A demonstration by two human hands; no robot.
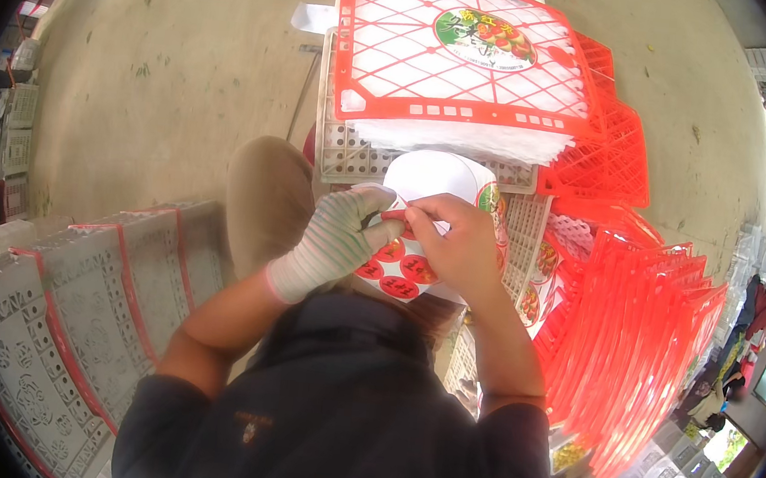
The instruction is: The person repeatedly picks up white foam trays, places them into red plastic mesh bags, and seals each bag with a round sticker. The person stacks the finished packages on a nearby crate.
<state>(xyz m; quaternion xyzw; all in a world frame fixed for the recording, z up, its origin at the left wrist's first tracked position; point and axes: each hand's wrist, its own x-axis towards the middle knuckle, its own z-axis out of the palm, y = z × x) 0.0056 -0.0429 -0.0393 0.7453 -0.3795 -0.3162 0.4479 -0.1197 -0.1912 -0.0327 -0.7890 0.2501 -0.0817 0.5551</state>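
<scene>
Before my chest, both hands meet at a red round sticker point(395, 217). My left hand point(340, 238) wears a pale glove with green stripes, and its thumb and finger pinch the sticker from the left. Bare, my right hand point(460, 241) grips its right edge between thumb and forefinger. Just below the fingers lies a white sheet point(390, 269) of red round stickers printed with dark writing. Behind the hands, a curled white label sheet point(425, 174) rises, with colourful fruit labels point(490, 199) along its right side.
A red lattice lid point(457, 111) with an oval fruit label tops white sheets on a pale plastic crate point(342, 155). At right stand many red plastic lids point(630, 332) packed upright. Grey crates with red edges point(71, 319) line the left. People point(721, 392) are at far right.
</scene>
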